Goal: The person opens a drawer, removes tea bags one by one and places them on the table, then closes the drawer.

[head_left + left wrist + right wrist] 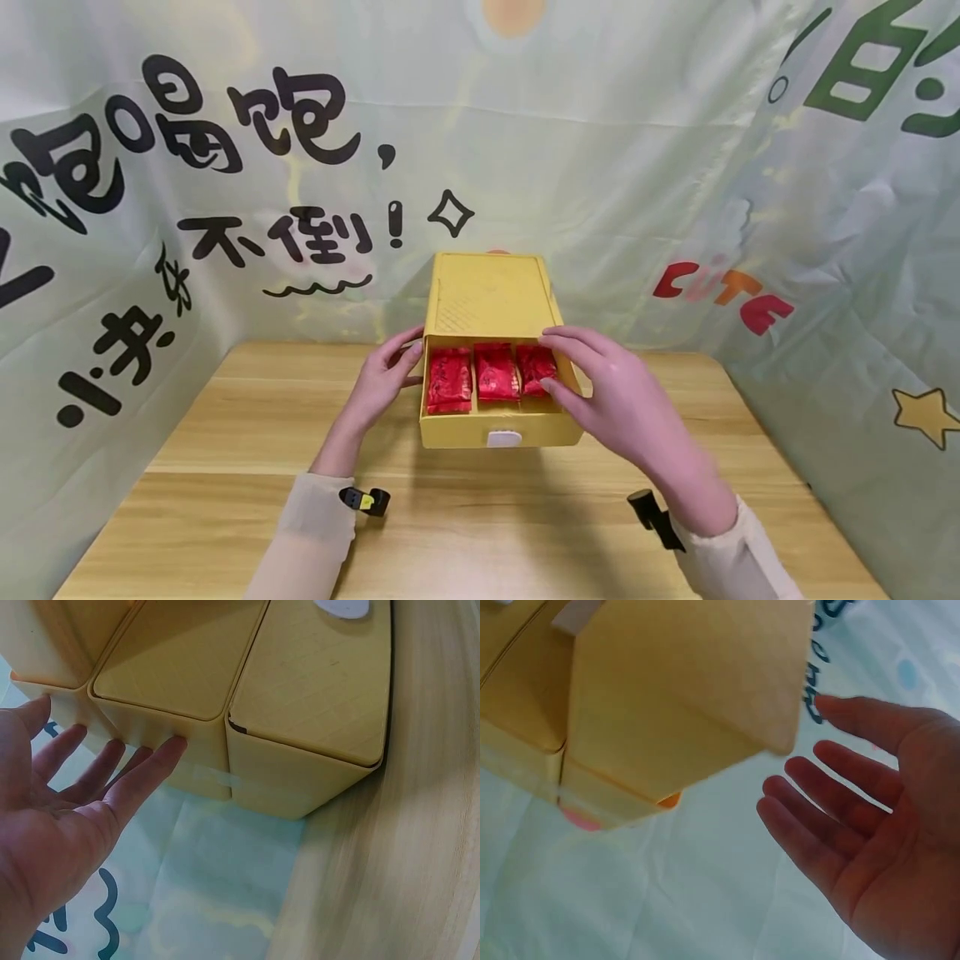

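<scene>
A yellow drawer box (pixel 487 292) stands at the back of the table. Its upper drawer (pixel 457 432) is pulled out toward me, with a white pull tab (pixel 504 438) on the front. Inside lie three red packets (pixel 450 379) in a row. My left hand (pixel 378 379) is at the box's left side; in the left wrist view its loosely spread fingertips (pixel 176 744) are at the yellow wall, and contact is unclear. My right hand (pixel 618 396) is by the drawer's right side, and the right wrist view shows its fingers (pixel 840 787) spread and holding nothing.
A wooden table (pixel 480 517) carries the box. Behind and on both sides hangs a pale printed cloth (pixel 600 183) with dark lettering, close to the box's back. In the left wrist view, lower drawers (pixel 315 682) show beneath the pulled-out one.
</scene>
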Tool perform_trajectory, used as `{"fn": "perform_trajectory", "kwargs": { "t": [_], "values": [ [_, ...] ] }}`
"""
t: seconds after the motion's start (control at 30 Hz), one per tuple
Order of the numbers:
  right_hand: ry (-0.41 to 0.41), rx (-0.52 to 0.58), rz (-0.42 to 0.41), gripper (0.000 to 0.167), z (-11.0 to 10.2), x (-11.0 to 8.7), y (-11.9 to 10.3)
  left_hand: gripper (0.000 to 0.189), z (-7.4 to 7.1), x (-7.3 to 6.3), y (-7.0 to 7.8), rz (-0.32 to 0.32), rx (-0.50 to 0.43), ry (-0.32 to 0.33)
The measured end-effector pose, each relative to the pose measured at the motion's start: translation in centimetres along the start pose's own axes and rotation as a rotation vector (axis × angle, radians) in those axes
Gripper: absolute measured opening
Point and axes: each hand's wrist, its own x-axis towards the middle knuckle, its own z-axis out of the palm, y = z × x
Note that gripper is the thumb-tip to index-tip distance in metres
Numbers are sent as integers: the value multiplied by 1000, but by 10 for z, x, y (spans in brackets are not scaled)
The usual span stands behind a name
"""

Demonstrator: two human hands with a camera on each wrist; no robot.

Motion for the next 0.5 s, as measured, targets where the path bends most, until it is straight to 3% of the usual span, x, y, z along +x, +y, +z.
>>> {"fn": "perform_trajectory", "kwargs": {
  "t": [0.27, 0.5],
  "values": [
    [-303, 14, 43, 52, -4, 22, 15, 49, -2, 1, 2, -2, 2, 0],
    [-454, -20, 63, 55, -2, 35, 19, 48, -1, 1, 0, -3, -14, 3]
  ]
}}
